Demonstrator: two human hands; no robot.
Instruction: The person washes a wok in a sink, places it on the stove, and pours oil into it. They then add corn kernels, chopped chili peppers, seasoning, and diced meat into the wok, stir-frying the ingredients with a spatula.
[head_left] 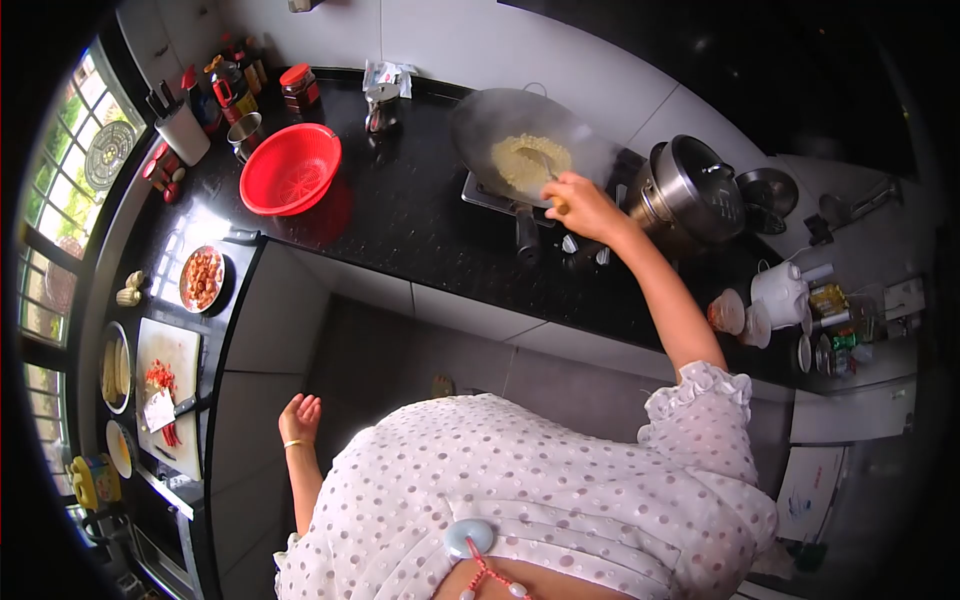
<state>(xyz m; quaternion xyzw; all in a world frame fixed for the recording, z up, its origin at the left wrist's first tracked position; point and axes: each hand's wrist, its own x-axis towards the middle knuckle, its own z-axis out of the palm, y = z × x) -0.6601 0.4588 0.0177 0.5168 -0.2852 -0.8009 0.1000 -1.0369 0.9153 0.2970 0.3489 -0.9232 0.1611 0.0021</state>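
Observation:
My right hand (585, 208) is wrapped round the wooden handle of a spatula (543, 160), whose metal end is in the pale yellow, crumbly food (515, 162). That food lies in a dark wok (475, 125) on the stove, with steam rising from it. The wok's black handle (527, 235) points toward me, beneath my right hand. My left hand (300, 418) hangs beside my body, below the counter's height, holding nothing, with its fingers loosely apart.
Right of the wok stand stacked steel pots (690, 195). A red colander (290, 170) sits left on the black counter. At far left are a plate of diced meat (202, 279) and a cutting board (185, 350) with chopped red peppers and a cleaver (160, 410).

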